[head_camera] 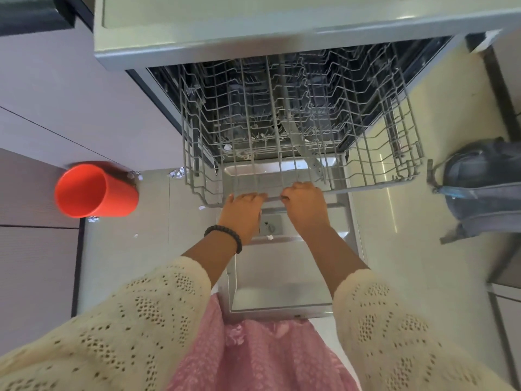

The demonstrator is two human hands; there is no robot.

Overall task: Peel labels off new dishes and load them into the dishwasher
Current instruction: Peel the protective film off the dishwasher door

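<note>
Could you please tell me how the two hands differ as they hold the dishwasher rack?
The left hand wears a dark bead bracelet; the right hand has a bare wrist. The left hand's fingers lie flatter over the rack rim; the right hand's curl tighter. Both grip the front rim, side by side.

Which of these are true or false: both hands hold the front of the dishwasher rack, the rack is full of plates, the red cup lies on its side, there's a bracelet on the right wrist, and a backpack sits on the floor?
1. Both the left hand and the right hand grip the front rail of the rack. True.
2. The rack is full of plates. False: no dishes show in it.
3. The red cup lies on its side. True.
4. A dark bracelet is on the right wrist. False: it is on the left wrist.
5. A grey backpack sits on the floor. True.
</note>
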